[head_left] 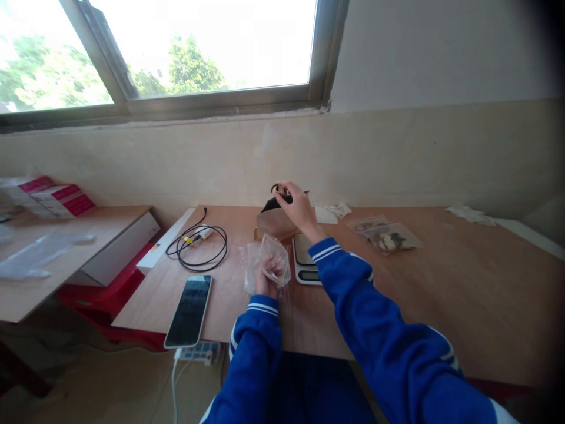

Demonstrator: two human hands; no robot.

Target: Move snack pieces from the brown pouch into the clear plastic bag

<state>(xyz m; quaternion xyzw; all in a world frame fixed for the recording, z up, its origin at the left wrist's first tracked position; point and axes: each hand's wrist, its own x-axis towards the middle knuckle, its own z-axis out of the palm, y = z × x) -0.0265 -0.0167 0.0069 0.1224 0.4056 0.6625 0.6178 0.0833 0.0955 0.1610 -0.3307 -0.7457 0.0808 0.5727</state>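
My left hand (265,284) holds up a small clear plastic bag (270,264) with some brownish bits inside, just above the near part of the wooden table (441,306). My right hand (299,209) reaches farther back and pinches the top edge of a brown pouch (273,222) with a dark opening, which stands near the wall. A small digital scale (304,259) lies on the table between the two hands, partly hidden by my right sleeve.
A smartphone (189,311) lies face up at the table's left front. A coiled black cable (198,247) lies behind it. Clear bags with contents (388,238) sit right of the pouch. A second table (57,259) with red-and-white boxes (57,199) stands to the left.
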